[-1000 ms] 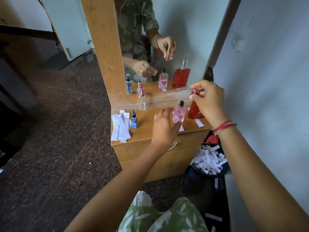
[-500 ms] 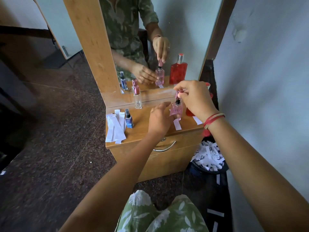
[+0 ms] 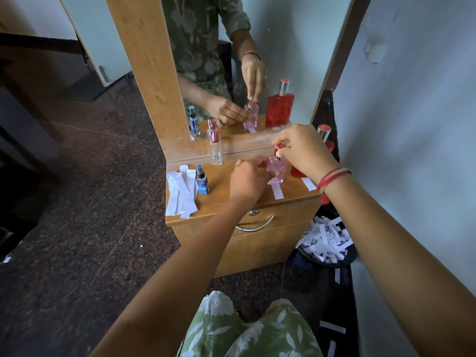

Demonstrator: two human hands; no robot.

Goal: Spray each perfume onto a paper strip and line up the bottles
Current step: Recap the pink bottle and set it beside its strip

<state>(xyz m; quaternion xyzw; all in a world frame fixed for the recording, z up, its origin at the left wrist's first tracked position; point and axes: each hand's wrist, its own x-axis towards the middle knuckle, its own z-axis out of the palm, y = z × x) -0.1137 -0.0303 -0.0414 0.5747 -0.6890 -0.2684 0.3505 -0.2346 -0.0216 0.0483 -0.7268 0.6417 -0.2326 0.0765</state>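
Observation:
A pink perfume bottle [image 3: 276, 170] stands on a white paper strip [image 3: 277, 190] on the wooden dresser top [image 3: 224, 199]. My left hand [image 3: 246, 180] grips the bottle's left side. My right hand [image 3: 300, 150] pinches a pink cap [image 3: 278, 146] onto its neck. Behind my right hand stands a red bottle [image 3: 325, 140] on another strip [image 3: 308, 183], mostly hidden. A small blue bottle [image 3: 202, 180] stands at the left beside a pile of blank strips [image 3: 180, 191]. A clear bottle with a pink cap [image 3: 215, 148] stands against the mirror.
The mirror [image 3: 257, 60] rises at the dresser's back and doubles the bottles and hands. A dark bin [image 3: 325, 243] full of used strips sits on the floor to the right, against the wall. A drawer handle [image 3: 255, 225] is under the front edge.
My right hand moved from the red bottle to the pink bottle and brought the pink cap down onto its neck. My left hand closed on the pink bottle's side.

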